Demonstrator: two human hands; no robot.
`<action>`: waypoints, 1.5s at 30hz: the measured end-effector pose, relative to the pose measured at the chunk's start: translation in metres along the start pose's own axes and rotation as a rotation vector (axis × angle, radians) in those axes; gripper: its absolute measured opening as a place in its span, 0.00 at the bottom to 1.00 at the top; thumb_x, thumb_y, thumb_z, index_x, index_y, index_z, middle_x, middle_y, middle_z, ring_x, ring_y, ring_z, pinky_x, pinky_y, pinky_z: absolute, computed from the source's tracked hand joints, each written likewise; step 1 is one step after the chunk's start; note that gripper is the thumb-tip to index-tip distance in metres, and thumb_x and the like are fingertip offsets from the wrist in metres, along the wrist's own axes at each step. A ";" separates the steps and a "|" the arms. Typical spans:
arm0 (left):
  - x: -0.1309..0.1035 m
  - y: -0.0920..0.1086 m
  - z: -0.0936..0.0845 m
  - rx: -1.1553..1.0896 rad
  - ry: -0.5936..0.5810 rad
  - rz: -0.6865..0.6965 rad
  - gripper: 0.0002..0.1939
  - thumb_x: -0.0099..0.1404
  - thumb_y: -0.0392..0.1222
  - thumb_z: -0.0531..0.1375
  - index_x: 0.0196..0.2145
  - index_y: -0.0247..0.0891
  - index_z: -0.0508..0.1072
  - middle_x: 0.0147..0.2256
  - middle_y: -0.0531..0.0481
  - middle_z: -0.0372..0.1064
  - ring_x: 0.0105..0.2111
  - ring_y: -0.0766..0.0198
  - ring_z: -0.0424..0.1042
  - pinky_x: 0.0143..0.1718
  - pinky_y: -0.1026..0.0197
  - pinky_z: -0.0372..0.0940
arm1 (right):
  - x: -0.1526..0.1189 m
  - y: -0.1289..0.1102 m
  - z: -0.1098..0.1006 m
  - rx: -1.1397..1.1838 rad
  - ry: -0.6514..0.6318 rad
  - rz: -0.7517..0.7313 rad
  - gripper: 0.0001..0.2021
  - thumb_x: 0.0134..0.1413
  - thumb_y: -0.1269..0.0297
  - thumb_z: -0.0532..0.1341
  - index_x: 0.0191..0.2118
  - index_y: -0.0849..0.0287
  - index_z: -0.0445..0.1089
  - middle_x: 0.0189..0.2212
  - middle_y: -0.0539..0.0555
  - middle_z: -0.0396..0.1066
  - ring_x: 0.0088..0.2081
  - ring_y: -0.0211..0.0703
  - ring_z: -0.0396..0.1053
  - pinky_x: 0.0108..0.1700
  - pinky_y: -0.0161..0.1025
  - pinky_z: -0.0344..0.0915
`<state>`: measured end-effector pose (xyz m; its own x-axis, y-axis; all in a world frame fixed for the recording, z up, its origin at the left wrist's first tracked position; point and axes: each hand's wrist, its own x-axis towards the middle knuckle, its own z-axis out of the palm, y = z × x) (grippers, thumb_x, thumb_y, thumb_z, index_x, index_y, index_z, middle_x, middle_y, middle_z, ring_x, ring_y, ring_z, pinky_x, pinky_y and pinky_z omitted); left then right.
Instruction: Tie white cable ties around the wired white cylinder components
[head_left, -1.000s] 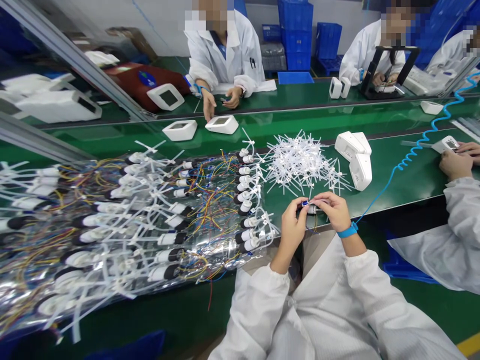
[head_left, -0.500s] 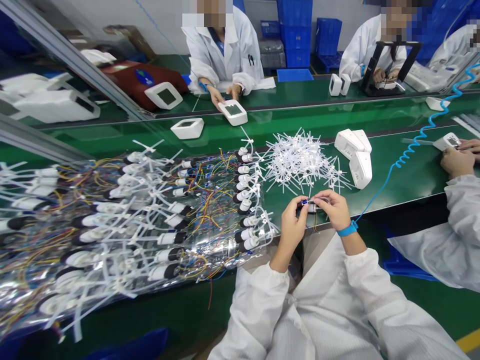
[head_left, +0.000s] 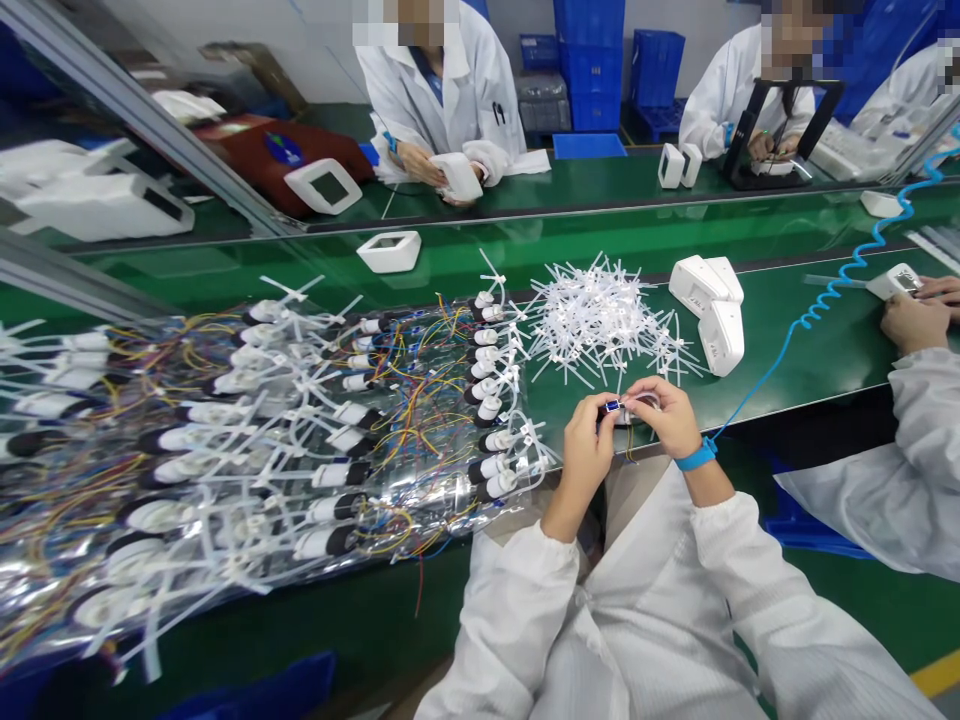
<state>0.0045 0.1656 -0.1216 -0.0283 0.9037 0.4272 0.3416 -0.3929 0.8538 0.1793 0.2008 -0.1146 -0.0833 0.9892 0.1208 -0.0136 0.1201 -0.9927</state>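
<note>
My left hand [head_left: 585, 450] and my right hand [head_left: 667, 415] meet at the near edge of the green bench [head_left: 787, 370], both pinching one small wired part [head_left: 616, 410] with a blue connector end and thin coloured wires hanging below it. A blue wrist strap [head_left: 695, 459] circles my right wrist, its coiled cord [head_left: 817, 305] running off to the right. Just beyond my hands lies a loose heap of white cable ties [head_left: 600, 320].
Left of my hands, rows of tied motor-and-wire assemblies [head_left: 300, 430] cover clear plastic sheeting. Two white housings [head_left: 712, 310] stand right of the ties. One white device [head_left: 390, 250] rides the conveyor. Co-workers in white coats sit across the belt and at my right [head_left: 915, 330].
My hands stay together on the small part, barely shifting. The co-worker across the belt has lifted one white device off the conveyor toward themselves; the other device has drifted right.
</note>
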 end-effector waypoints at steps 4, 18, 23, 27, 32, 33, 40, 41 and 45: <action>-0.001 -0.001 0.002 0.029 0.009 0.019 0.09 0.80 0.37 0.58 0.52 0.42 0.77 0.48 0.43 0.81 0.49 0.53 0.80 0.53 0.52 0.74 | 0.000 0.001 -0.001 -0.016 -0.009 0.013 0.14 0.58 0.54 0.76 0.46 0.53 0.83 0.40 0.54 0.85 0.45 0.51 0.82 0.54 0.47 0.76; -0.002 -0.005 0.005 0.105 -0.003 0.109 0.10 0.81 0.37 0.56 0.52 0.44 0.77 0.49 0.43 0.82 0.52 0.51 0.79 0.60 0.45 0.72 | -0.002 0.005 -0.003 0.019 -0.011 0.039 0.19 0.55 0.48 0.78 0.46 0.54 0.84 0.39 0.55 0.86 0.44 0.52 0.84 0.53 0.49 0.79; -0.002 -0.006 0.004 0.110 -0.023 0.115 0.11 0.81 0.38 0.56 0.52 0.44 0.78 0.49 0.43 0.82 0.52 0.50 0.79 0.64 0.42 0.71 | -0.001 0.005 -0.004 0.032 -0.010 0.048 0.17 0.55 0.50 0.78 0.45 0.54 0.85 0.38 0.54 0.86 0.43 0.51 0.83 0.52 0.48 0.79; -0.002 -0.005 0.005 0.118 -0.021 0.113 0.11 0.82 0.38 0.56 0.52 0.44 0.78 0.49 0.43 0.82 0.52 0.51 0.79 0.65 0.42 0.70 | 0.000 0.006 -0.004 0.036 -0.005 0.054 0.16 0.53 0.51 0.79 0.43 0.54 0.85 0.39 0.54 0.86 0.43 0.50 0.83 0.51 0.47 0.79; -0.003 -0.006 0.007 0.124 -0.005 0.111 0.11 0.82 0.39 0.56 0.52 0.44 0.78 0.49 0.43 0.83 0.52 0.51 0.79 0.66 0.41 0.70 | 0.000 0.005 -0.004 0.034 -0.012 0.053 0.16 0.54 0.52 0.79 0.45 0.54 0.85 0.38 0.54 0.86 0.42 0.50 0.83 0.51 0.46 0.79; -0.003 -0.006 0.007 0.125 -0.005 0.113 0.11 0.82 0.39 0.56 0.52 0.44 0.79 0.49 0.43 0.83 0.52 0.51 0.80 0.66 0.41 0.70 | 0.000 0.005 -0.004 0.034 -0.013 0.054 0.16 0.54 0.52 0.79 0.45 0.54 0.85 0.38 0.54 0.86 0.42 0.50 0.83 0.51 0.46 0.79; -0.003 0.001 0.001 0.067 -0.014 0.081 0.11 0.82 0.40 0.58 0.52 0.45 0.81 0.49 0.45 0.84 0.51 0.52 0.81 0.63 0.44 0.73 | 0.001 0.005 -0.008 0.033 -0.051 0.103 0.17 0.52 0.51 0.80 0.44 0.54 0.86 0.39 0.55 0.86 0.41 0.51 0.84 0.48 0.46 0.80; -0.003 0.003 0.000 0.044 -0.009 0.056 0.11 0.81 0.40 0.59 0.52 0.45 0.81 0.49 0.45 0.84 0.51 0.52 0.82 0.60 0.47 0.74 | 0.002 0.004 -0.008 0.033 -0.052 0.106 0.16 0.52 0.52 0.80 0.43 0.54 0.86 0.39 0.55 0.86 0.42 0.51 0.84 0.49 0.46 0.79; 0.000 0.007 -0.004 -0.053 0.010 -0.048 0.09 0.79 0.40 0.62 0.51 0.44 0.83 0.48 0.45 0.84 0.49 0.54 0.83 0.55 0.52 0.76 | 0.001 -0.003 -0.005 0.002 -0.052 0.038 0.11 0.56 0.52 0.77 0.40 0.52 0.87 0.42 0.55 0.87 0.46 0.53 0.84 0.54 0.49 0.79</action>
<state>0.0032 0.1621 -0.1150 -0.0531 0.9199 0.3885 0.2892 -0.3582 0.8877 0.1838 0.2023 -0.1119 -0.1355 0.9873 0.0831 -0.0117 0.0823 -0.9965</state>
